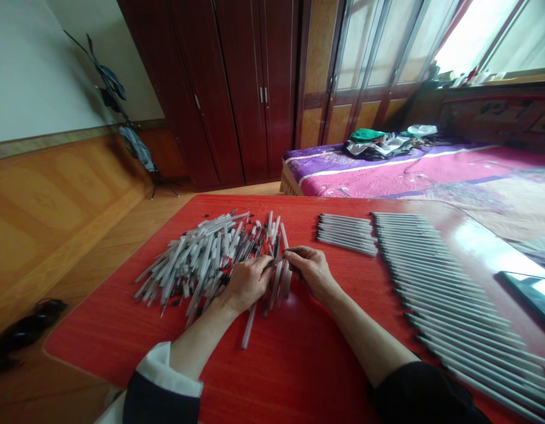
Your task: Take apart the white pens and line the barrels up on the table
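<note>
My left hand (248, 284) and my right hand (313, 272) meet over the middle of the table, both pinching a thin, dark pen piece (276, 261) between fingertips. It looks like a pen refill, but its ends are hidden by my fingers. Beneath and beside my hands lie several loose translucent pen barrels (248, 327). Just left of them spreads a jumbled heap of whitish pen barrels (202, 250), mixed with dark thin sticks (248, 244) and small black bits. To the right of my right hand is a short row of pens (347, 234) with dark ends.
A long column of pens (449, 300), laid side by side, runs down the right of the red table (316, 371). Near the right edge lies a dark flat device (528, 297). Behind stand a bed (369, 174) and wardrobes (241, 88); a coat stand (131, 126) is at left.
</note>
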`<action>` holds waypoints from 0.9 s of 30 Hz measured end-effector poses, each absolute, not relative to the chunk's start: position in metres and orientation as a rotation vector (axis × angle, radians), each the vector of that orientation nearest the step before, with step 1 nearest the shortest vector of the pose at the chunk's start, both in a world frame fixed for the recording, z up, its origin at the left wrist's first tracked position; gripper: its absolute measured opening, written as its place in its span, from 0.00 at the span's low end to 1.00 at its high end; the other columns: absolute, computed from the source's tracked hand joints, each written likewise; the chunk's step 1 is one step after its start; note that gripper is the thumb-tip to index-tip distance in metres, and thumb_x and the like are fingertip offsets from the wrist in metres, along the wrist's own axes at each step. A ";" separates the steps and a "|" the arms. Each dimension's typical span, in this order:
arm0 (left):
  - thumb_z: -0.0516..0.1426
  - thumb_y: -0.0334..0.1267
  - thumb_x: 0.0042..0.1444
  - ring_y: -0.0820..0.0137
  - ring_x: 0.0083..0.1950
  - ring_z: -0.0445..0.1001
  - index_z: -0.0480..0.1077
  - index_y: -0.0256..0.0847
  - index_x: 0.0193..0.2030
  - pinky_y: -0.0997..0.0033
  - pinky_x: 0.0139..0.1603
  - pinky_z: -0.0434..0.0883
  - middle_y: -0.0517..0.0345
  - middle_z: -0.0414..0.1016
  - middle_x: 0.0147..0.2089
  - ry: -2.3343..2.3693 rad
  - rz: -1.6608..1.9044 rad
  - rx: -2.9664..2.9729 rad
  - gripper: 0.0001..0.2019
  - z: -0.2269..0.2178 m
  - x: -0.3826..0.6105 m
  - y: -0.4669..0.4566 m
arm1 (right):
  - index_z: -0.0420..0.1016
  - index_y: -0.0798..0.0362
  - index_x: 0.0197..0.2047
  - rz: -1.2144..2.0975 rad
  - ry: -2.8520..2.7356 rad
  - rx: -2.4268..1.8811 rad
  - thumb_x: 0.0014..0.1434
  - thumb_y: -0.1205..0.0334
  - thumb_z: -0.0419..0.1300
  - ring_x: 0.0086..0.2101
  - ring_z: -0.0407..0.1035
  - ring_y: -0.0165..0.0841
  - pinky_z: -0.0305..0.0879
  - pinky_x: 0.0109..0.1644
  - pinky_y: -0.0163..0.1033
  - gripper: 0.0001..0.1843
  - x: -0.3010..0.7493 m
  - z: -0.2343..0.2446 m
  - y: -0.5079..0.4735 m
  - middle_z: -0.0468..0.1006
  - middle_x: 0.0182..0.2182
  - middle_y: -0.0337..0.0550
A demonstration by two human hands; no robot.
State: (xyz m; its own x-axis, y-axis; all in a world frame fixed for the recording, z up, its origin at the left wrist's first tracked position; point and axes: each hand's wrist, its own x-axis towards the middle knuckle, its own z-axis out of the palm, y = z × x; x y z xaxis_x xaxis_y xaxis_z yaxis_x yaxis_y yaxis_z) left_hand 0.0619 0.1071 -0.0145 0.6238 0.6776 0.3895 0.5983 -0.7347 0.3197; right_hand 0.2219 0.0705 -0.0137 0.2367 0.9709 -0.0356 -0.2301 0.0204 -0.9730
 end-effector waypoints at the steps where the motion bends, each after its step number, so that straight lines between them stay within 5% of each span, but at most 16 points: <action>1: 0.50 0.36 0.59 0.68 0.37 0.75 0.68 0.41 0.39 0.73 0.36 0.67 0.57 0.76 0.34 1.055 0.743 2.680 0.07 -0.014 0.062 0.107 | 0.73 0.57 0.24 1.133 -0.855 -1.168 0.42 0.51 0.65 0.13 0.53 0.21 0.47 0.15 0.29 0.16 0.222 -0.014 0.071 0.66 0.13 0.34; 9: 0.50 0.38 0.59 0.68 0.38 0.76 0.68 0.42 0.42 0.73 0.36 0.67 0.57 0.77 0.35 1.104 0.753 2.609 0.08 -0.019 0.061 0.109 | 0.76 0.55 0.36 1.207 -0.751 -1.135 0.42 0.51 0.66 0.12 0.54 0.21 0.47 0.14 0.29 0.20 0.224 -0.014 0.070 0.67 0.14 0.32; 17: 0.50 0.35 0.59 0.68 0.37 0.75 0.68 0.42 0.40 0.73 0.37 0.67 0.57 0.76 0.35 1.060 0.732 2.635 0.07 -0.016 0.061 0.108 | 0.73 0.56 0.23 1.125 -0.844 -1.194 0.43 0.50 0.65 0.12 0.54 0.21 0.47 0.14 0.30 0.17 0.222 -0.019 0.072 0.66 0.13 0.34; 23: 0.51 0.36 0.59 0.68 0.37 0.75 0.68 0.42 0.41 0.73 0.36 0.67 0.57 0.76 0.35 1.103 0.758 2.626 0.07 -0.017 0.060 0.108 | 0.76 0.56 0.35 1.172 -0.779 -1.172 0.41 0.51 0.66 0.12 0.55 0.22 0.48 0.14 0.29 0.21 0.221 -0.013 0.069 0.68 0.14 0.33; 27: 0.51 0.34 0.58 0.69 0.37 0.75 0.68 0.42 0.41 0.73 0.37 0.67 0.58 0.76 0.35 1.078 0.756 2.657 0.07 -0.016 0.060 0.107 | 0.75 0.57 0.28 1.153 -0.791 -1.199 0.39 0.51 0.67 0.12 0.54 0.22 0.47 0.14 0.29 0.18 0.221 -0.014 0.069 0.66 0.13 0.34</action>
